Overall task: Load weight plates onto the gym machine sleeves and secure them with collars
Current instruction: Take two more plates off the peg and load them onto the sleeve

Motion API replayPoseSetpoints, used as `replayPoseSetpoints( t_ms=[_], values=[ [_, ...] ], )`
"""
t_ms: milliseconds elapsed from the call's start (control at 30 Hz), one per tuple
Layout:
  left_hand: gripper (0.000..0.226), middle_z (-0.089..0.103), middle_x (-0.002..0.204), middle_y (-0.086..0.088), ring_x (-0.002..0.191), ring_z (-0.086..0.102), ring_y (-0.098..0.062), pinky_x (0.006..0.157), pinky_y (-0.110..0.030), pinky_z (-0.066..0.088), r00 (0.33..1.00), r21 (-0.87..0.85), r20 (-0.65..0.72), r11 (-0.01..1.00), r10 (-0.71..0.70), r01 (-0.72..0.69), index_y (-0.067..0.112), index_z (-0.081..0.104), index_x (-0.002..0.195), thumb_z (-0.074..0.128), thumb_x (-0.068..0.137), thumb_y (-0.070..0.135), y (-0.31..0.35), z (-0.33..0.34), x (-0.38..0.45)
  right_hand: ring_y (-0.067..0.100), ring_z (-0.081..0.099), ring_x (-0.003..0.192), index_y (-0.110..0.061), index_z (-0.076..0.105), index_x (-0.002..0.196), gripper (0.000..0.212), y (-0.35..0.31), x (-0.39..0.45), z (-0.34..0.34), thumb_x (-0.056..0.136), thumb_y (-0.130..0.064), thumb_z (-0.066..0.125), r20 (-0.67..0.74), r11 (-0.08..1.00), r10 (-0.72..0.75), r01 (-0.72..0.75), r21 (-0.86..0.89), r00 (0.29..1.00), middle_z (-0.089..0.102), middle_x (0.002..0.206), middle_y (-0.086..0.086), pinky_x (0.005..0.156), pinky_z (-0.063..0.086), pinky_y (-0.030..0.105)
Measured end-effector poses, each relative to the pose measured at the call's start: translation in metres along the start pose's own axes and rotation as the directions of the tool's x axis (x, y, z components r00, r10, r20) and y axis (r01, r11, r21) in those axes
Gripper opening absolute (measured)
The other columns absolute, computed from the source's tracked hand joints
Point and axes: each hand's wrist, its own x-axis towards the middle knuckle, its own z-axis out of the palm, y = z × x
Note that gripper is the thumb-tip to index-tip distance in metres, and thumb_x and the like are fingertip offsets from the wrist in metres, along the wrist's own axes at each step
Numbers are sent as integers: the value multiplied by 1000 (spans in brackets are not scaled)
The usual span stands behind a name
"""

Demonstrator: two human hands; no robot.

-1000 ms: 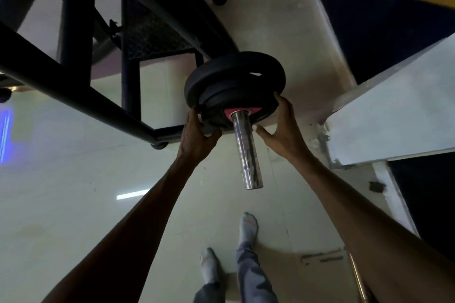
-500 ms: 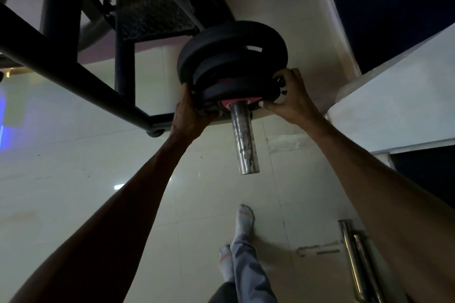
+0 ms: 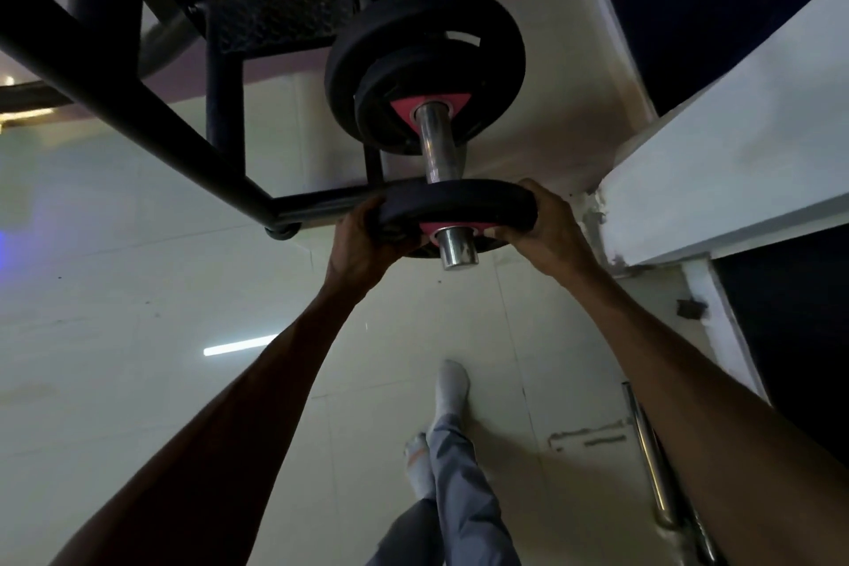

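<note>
A chrome sleeve (image 3: 442, 152) sticks out of the black machine frame toward me. Two black plates (image 3: 482, 41) sit far up the sleeve; the nearer of the two has a pink hub. A third, smaller black plate (image 3: 459, 203) with a pink hub rides near the sleeve's free end, apart from the other two. My left hand (image 3: 363, 244) grips its left edge and my right hand (image 3: 546, 228) grips its right edge. The sleeve's tip pokes out below this plate. No collar is visible.
The black machine frame (image 3: 151, 115) crosses the upper left, with a foot on the pale tiled floor. A white ledge (image 3: 716, 170) juts in at right. Chrome bars (image 3: 652, 455) lie on the floor at lower right. My feet in socks (image 3: 452, 386) stand below.
Both hands gripped the outermost plate while it sat against the stack; it has since slid down the sleeve toward its free end, leaving a gap to the other two plates.
</note>
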Motion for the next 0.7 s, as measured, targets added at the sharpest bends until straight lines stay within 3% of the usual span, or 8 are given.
replayPoseSetpoints(
  t_ms=[67,133,267,333,467,533,633,700],
  values=[
    [54,76,111,-2,98,73,-18,80,-39,62,1000,36,0,999,-11,11,14,70,120,92,73,28,-4,3,-21,11,59,102,-15,60,116,50,3,-20,1,75,-20,88,-2,1000,21,-21,-19,1000,64,104,-6,79,46,12],
    [42,77,94,0,85,72,-19,70,-41,60,999,42,-5,998,-47,47,13,72,104,94,71,29,-5,6,-45,13,61,99,-15,61,114,49,5,-44,1,73,-21,88,-7,998,55,-56,-41,998,65,101,-6,82,53,24],
    [31,72,82,5,75,68,-12,60,-23,50,997,-22,47,997,-69,70,14,70,94,92,73,22,-2,7,-94,18,64,97,-14,61,111,49,7,-99,1,72,-25,89,1,995,87,-87,-43,996,68,100,-2,85,57,38],
    [30,73,84,4,77,68,-11,62,-21,51,996,-45,76,998,-48,52,13,71,96,91,74,21,4,1,-115,19,64,100,-14,60,113,51,1,-123,1,73,-26,89,-17,996,85,-86,-18,996,68,103,-1,81,56,33],
    [41,76,100,4,92,73,-10,77,-29,61,998,-125,64,992,-22,30,14,72,111,90,76,20,25,-25,-147,15,60,102,-13,58,117,53,-27,-159,0,75,-25,89,-54,996,77,-74,54,996,64,106,-3,70,43,8],
    [49,76,108,4,99,73,-11,84,-38,63,999,-167,33,986,4,2,17,72,118,91,74,25,40,-44,-166,16,62,104,-14,59,116,53,-50,-174,-3,74,-26,89,-64,995,38,-32,94,997,65,106,-4,74,47,11],
    [60,76,113,1,104,73,-12,88,-44,63,999,-242,-35,970,27,-34,15,69,126,93,71,27,70,-78,-200,15,63,110,-16,59,118,57,-90,-194,-9,73,-29,90,-72,986,-31,42,163,997,67,112,-3,90,58,32],
    [57,76,109,-5,101,74,-17,86,-47,63,995,-282,-97,958,36,-62,11,68,123,91,72,25,91,-104,-227,14,62,113,-16,59,123,60,-124,-208,-15,73,-28,90,-85,972,-102,118,203,991,67,115,-4,94,58,34]
  ],
)
